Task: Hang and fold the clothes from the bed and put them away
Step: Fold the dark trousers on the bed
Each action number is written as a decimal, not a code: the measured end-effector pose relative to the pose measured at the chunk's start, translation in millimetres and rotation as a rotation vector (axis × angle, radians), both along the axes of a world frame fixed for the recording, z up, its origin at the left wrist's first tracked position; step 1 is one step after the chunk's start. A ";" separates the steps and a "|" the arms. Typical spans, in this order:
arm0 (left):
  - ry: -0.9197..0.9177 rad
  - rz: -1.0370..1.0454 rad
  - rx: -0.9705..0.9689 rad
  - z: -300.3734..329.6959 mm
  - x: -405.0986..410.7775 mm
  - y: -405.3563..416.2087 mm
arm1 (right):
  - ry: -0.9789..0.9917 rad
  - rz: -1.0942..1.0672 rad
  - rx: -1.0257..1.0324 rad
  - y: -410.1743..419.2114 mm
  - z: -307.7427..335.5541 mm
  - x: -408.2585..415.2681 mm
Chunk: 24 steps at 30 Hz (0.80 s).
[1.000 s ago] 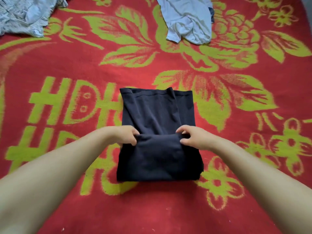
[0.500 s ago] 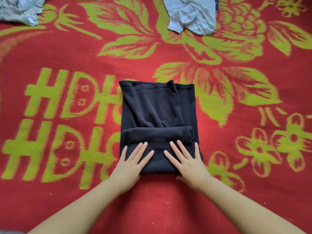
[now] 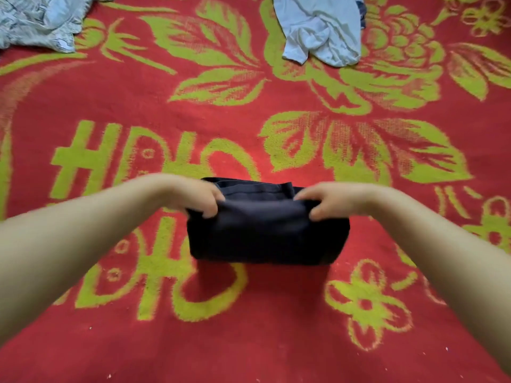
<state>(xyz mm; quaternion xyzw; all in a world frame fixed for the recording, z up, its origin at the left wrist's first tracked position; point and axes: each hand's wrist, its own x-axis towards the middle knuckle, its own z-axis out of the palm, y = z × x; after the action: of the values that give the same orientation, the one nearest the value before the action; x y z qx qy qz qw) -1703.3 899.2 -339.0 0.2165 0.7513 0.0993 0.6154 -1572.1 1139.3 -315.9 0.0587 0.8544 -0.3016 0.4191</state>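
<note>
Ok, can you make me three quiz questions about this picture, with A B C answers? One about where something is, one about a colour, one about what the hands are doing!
1. Where is the light blue garment?
A. at the far edge, beyond the black garment
B. on the black garment
C. under the left arm

2. What colour is the blanket?
A. blue and white
B. red and green
C. plain black

3. What do the hands do?
A. lie flat
B. grip the black garment
C. hold a hanger

Answers: 1 A, it lies far beyond the black garment. 2 B, red ground, green flowers. 3 B, left hand and right hand curl round its top fold.
</note>
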 end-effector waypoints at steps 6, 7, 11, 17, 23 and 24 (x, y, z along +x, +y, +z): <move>0.887 -0.005 -0.041 -59.0 -11.2 37.8 | 0.193 -0.256 0.449 -15.2 -71.8 -26.7; 1.019 -0.005 0.050 -65.3 8.4 40.9 | 0.288 -0.264 0.521 -30.6 -78.5 -21.8; 1.109 -0.121 0.262 -91.0 84.8 39.4 | 0.579 -0.137 0.615 -84.0 -103.0 8.6; 1.007 0.043 0.139 -130.6 70.8 -7.6 | 0.389 -0.392 0.608 -34.4 -132.4 60.3; 1.070 0.183 0.043 -114.5 39.7 -42.9 | 0.443 -0.451 0.673 -21.3 -107.7 68.7; 1.137 0.127 0.160 -107.9 48.5 -33.5 | 0.539 -0.428 0.660 -35.9 -102.7 62.3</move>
<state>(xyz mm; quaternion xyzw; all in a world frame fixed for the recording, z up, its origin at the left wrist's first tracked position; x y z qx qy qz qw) -1654.8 865.7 -446.8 0.2359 0.9658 0.0605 0.0895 -1509.8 1103.4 -418.6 0.2831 0.9515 -0.0981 0.0699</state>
